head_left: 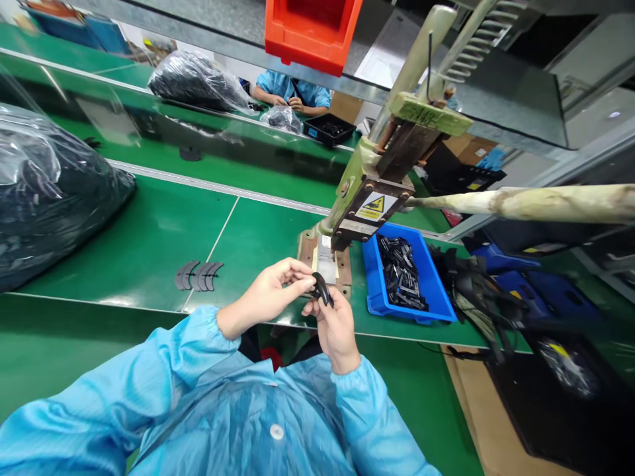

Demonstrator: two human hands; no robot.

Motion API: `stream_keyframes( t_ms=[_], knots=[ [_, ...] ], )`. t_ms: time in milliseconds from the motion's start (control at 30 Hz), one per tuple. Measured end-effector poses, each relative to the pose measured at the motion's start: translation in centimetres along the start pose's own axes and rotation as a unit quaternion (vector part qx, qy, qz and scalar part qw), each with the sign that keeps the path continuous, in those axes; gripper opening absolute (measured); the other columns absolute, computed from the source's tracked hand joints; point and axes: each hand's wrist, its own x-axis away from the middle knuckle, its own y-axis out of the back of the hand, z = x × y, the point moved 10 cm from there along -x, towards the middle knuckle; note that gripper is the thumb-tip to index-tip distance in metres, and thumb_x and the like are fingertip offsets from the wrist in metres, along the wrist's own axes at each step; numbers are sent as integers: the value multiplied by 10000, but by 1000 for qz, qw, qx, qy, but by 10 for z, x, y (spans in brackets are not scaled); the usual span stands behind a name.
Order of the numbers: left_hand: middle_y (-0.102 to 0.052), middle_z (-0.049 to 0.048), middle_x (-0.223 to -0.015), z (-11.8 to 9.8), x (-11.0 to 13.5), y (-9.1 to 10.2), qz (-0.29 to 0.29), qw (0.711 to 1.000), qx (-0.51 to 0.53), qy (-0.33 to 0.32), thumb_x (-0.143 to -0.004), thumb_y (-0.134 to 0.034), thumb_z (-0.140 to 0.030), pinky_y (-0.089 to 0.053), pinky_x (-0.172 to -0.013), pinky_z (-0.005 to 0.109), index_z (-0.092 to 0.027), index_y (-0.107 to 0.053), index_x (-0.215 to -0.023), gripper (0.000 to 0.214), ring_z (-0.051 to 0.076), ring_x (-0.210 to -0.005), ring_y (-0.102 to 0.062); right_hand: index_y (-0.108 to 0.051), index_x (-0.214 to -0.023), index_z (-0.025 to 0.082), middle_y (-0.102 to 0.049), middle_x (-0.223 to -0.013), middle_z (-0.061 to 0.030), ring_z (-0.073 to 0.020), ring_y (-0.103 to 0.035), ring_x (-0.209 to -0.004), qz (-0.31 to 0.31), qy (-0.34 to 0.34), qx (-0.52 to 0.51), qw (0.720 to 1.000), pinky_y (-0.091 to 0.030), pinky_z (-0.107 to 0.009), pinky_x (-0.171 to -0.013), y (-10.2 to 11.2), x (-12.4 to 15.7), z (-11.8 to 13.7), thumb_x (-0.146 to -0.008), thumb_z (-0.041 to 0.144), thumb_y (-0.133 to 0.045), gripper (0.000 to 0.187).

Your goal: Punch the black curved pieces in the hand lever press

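Observation:
Between both hands is a small curved black plastic part (323,289), held just in front of the hand press (364,205). My left hand (272,291) pinches its upper left end between thumb and fingers. Its lower right end is gripped by my right hand (337,324), fingers closed around it. Behind the hands, the press base (305,251) carries a light metal fixture (325,254), partly hidden by my left fingers. Several dark curved pieces (200,276) lie in a row on the green bench to the left.
A blue bin (372,291) full of small black parts stands right of the press. The press lever (520,201) sticks out to the right. A large plastic bag (54,198) fills the left side. An orange bin (312,39) sits overhead. Across the bench, a co-worker's hands (290,102) are visible.

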Motion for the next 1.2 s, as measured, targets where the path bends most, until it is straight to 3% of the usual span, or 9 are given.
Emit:
stream_keyframes(
  t_ms=[367,933,1200],
  knots=[
    [-813,86,-1004,22,13,6,16,999,17,30,-866,-900,-437,-612,-867,330,-163,-756,-1062,367,187,-896,-767,-615,-881,219,-674,-700,40,-131,-678,-661,10,-32,-25,999,-567,-275,-680,-5,2,-11,-856,529,-872,403],
    [-794,74,-958,30,15,12,14,998,49,40,-857,-909,-444,-609,-791,306,-158,-758,-1048,376,159,-817,-736,-589,-854,221,-652,-696,49,-120,-677,-661,12,-55,-30,998,-570,-262,-691,-9,2,-20,-848,519,-880,417],
    [-801,79,-953,34,16,12,21,997,50,50,-839,-921,-449,-620,-798,335,-164,-738,-1059,403,181,-813,-754,-561,-869,233,-682,-749,32,-130,-661,-639,14,-40,20,999,-572,-288,-684,-8,1,-19,-859,583,-847,452]
  ],
)
